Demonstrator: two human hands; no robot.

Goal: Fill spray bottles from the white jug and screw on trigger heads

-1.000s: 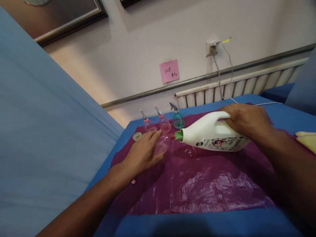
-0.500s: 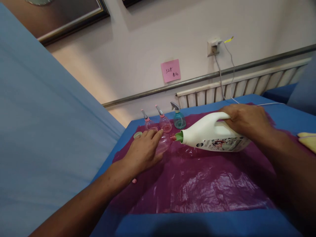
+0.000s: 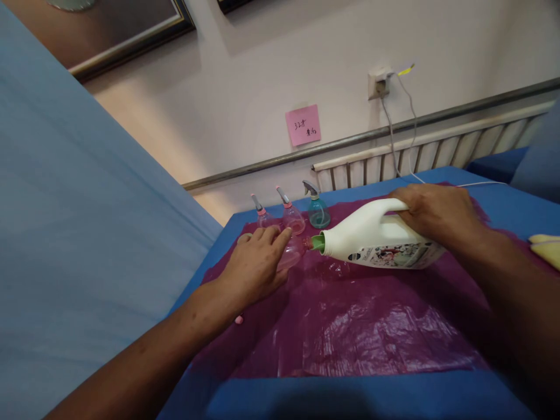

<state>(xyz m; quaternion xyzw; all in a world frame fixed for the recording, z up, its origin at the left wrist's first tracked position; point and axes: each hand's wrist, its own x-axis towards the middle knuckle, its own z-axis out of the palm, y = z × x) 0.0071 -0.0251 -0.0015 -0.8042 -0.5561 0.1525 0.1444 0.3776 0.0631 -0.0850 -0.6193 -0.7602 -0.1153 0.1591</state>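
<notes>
My right hand (image 3: 437, 213) grips the handle of a white detergent jug (image 3: 376, 242), tipped on its side with its green spout (image 3: 318, 242) pointing left. The spout meets the neck of a small clear pink bottle (image 3: 292, 254) lying tilted on the purple plastic sheet (image 3: 350, 326). My left hand (image 3: 256, 265) is closed round that pink bottle and steadies it. Behind stand two pink spray bottles (image 3: 291, 214) and a teal spray bottle (image 3: 317, 210).
A blue cloth (image 3: 437, 396) covers the table under the purple sheet. A small pink piece (image 3: 238, 319) lies by my left wrist. A yellow object (image 3: 545, 248) sits at the right edge. A radiator, wall socket with cable and pink note are behind.
My left hand has crept slightly forward over the pink bottle and now hides the green cap that lay beside it. The jug stays tipped in place.
</notes>
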